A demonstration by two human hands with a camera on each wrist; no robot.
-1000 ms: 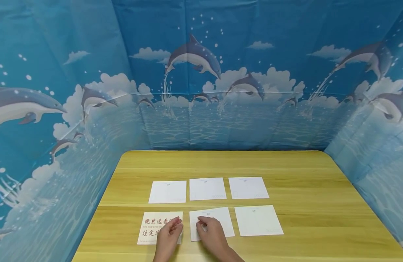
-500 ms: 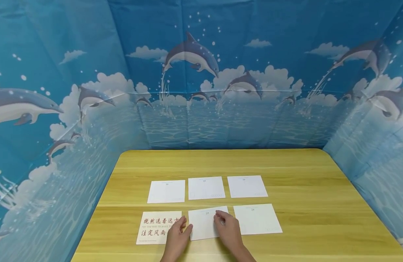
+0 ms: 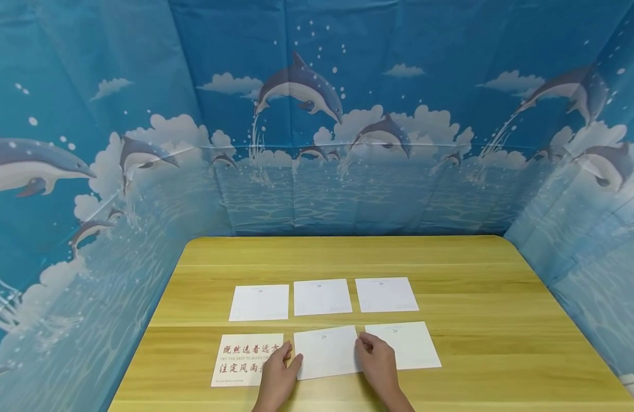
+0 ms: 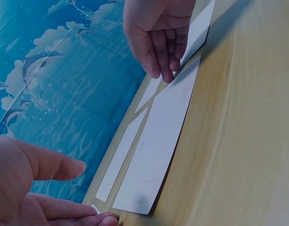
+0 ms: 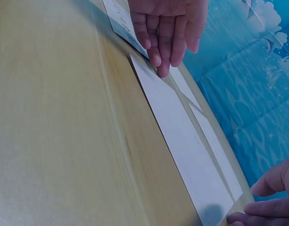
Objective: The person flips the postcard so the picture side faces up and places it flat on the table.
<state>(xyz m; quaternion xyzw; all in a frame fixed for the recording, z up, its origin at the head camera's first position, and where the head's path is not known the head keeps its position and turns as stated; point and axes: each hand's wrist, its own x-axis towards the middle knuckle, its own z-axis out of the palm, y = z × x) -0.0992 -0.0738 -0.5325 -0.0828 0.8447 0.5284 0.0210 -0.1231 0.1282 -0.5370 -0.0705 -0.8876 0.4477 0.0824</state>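
Observation:
A blank-faced white postcard (image 3: 326, 353) lies in the middle of the front row, slightly turned on the wood-look table (image 3: 502, 332). My left hand (image 3: 280, 375) is at its left edge, above the right part of a postcard with red Chinese lettering (image 3: 240, 367). At the opposite edge is my right hand (image 3: 377, 359), covering the corner of another white postcard (image 3: 416, 346). The left wrist view shows my left hand (image 4: 34, 181) with thumb and fingers apart. In the right wrist view, my right hand's fingertips (image 5: 238, 217) are beside the middle card's end, thumb spread away.
A back row holds a left white postcard (image 3: 259, 303), a centre one (image 3: 323, 297) and a right one (image 3: 387, 295). Behind the table hangs a blue dolphin-print curtain (image 3: 317, 194), which also runs along both sides.
My right hand has moved right across the middle postcard to its right edge. The left hand has shifted right, from over the lettered card to the middle card's left edge.

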